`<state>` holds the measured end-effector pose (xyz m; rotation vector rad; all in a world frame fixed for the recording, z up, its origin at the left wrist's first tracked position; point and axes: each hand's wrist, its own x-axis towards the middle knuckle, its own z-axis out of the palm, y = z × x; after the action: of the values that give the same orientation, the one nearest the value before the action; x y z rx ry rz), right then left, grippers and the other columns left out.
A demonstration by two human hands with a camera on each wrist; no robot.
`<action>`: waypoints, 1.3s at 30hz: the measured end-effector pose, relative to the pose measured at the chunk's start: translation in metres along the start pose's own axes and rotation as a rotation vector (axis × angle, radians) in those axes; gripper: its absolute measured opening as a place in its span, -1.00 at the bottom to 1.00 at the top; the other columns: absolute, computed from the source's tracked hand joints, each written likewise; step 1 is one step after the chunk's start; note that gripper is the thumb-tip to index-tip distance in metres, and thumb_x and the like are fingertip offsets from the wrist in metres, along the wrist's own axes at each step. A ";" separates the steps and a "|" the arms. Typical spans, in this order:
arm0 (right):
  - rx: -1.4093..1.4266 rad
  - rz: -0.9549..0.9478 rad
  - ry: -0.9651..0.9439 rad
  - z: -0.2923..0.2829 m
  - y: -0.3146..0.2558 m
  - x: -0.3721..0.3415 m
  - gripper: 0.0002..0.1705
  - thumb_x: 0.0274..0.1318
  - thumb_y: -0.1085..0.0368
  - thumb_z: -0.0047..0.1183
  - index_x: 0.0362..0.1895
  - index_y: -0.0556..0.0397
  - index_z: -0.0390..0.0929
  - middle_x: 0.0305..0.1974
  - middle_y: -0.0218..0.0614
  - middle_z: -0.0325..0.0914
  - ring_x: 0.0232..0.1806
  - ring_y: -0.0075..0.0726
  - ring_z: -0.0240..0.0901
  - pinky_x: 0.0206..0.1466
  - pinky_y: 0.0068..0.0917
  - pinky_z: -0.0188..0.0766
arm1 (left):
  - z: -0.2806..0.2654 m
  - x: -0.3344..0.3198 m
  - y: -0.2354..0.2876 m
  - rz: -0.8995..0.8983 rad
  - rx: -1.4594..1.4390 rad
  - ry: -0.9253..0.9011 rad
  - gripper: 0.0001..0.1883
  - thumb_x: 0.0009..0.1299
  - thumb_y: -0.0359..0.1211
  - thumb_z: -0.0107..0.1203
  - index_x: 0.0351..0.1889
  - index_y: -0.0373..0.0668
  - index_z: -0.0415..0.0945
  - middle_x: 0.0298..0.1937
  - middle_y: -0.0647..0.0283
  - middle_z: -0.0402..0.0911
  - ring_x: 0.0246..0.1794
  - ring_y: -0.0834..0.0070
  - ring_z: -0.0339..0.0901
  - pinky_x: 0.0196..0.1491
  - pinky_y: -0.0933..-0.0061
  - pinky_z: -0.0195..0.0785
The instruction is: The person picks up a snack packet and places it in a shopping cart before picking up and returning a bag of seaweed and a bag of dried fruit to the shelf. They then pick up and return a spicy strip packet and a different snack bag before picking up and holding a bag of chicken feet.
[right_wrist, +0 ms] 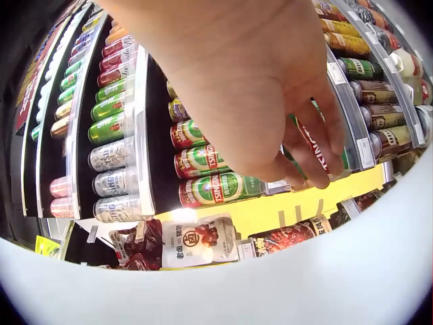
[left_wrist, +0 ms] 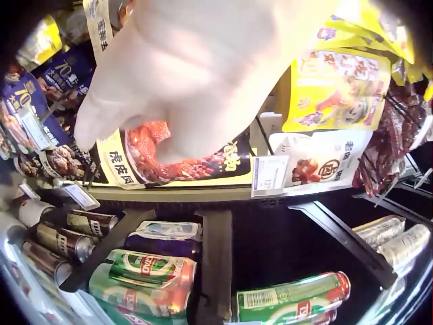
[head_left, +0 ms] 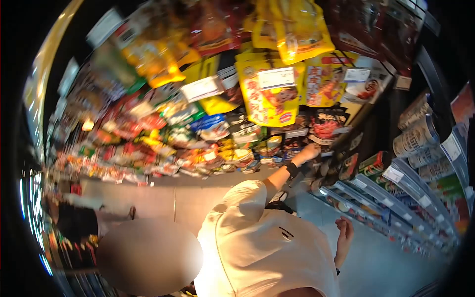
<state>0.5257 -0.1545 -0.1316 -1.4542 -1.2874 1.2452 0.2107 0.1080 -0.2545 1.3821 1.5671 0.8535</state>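
Packets (head_left: 210,123) of snacks crowded together at the left, and a large yellow packet (head_left: 269,106) hung up and to the left of the left hand (left_wrist: 189,81). That hand arched over the front of a black packet (left_wrist: 149,159) with red food pictured on it; I could not tell whether it pinched the packet or merely touched it. The black packet sat just above the shelf edge (left_wrist: 169,194), with a price label (left_wrist: 269,175) at its lower right and a white packet (left_wrist: 318,159) beyond. Farther right, the right hand (head_left: 345,231) hung free, loosely curled, in front of shelved green-and-red cans (right_wrist: 215,189).
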 end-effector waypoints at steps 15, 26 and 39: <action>-0.142 -0.074 -0.622 0.017 0.027 0.058 -0.69 0.56 0.23 -0.09 0.05 0.21 0.57 -0.21 -0.30 0.63 -0.11 -0.44 0.53 0.09 -0.46 0.42 | -0.067 -0.303 -0.033 -0.139 -0.086 -0.089 -0.52 0.61 -0.08 0.02 0.17 -0.33 0.58 0.07 0.04 0.72 0.12 0.30 0.61 0.26 0.30 0.42; -0.265 -0.164 -1.310 0.295 -0.013 -0.014 -0.74 0.50 0.32 -0.02 0.02 0.26 0.61 -0.21 -0.23 0.71 -0.14 -0.45 0.62 0.02 -0.50 0.52 | -0.202 -0.559 -0.021 -0.246 -0.367 0.944 -0.71 0.64 -0.31 0.01 0.13 -0.31 0.62 -0.09 0.17 0.75 -0.04 0.49 0.66 0.07 0.43 0.51; -0.469 -0.416 -1.643 0.569 -0.108 -0.175 -0.72 0.49 0.32 -0.03 0.08 0.20 0.62 -0.18 -0.19 0.75 -0.12 -0.36 0.68 -0.02 -0.39 0.56 | -0.462 -0.783 0.007 0.296 -0.109 1.729 -0.75 0.56 -0.52 0.06 0.14 -0.38 0.59 -0.29 0.14 0.69 -0.23 0.43 0.67 -0.04 0.37 0.53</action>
<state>-0.0524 -0.3315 -0.1049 -0.0096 -2.8401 1.8990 -0.1927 -0.6435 0.0604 0.5709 2.3394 2.6570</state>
